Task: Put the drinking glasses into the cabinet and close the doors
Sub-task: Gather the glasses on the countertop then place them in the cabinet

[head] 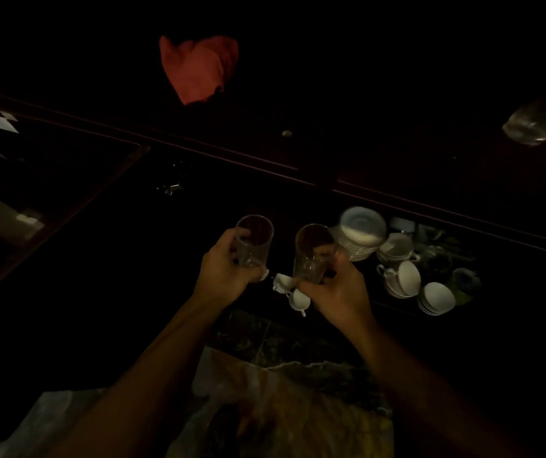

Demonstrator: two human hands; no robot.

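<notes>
The scene is very dark. My left hand (223, 272) grips a clear drinking glass (254, 238) by its lower half, mouth tipped away from me. My right hand (334, 289) holds a second clear drinking glass (313, 251) the same way, just to the right. Both glasses hang in front of a dark wooden cabinet (397, 200) whose shelf edge runs diagonally across the view. An open cabinet door with a glass pane (50, 206) stands at the left. The cabinet's inside is mostly black.
White saucers (362, 231) stacked, and several white cups (404, 279) sit on the shelf right of my hands. More white cups (293, 292) lie just below the glasses. A red cloth (199, 69) hangs above. Two glass items (542, 127) show at far right. Marble floor (281, 391) below.
</notes>
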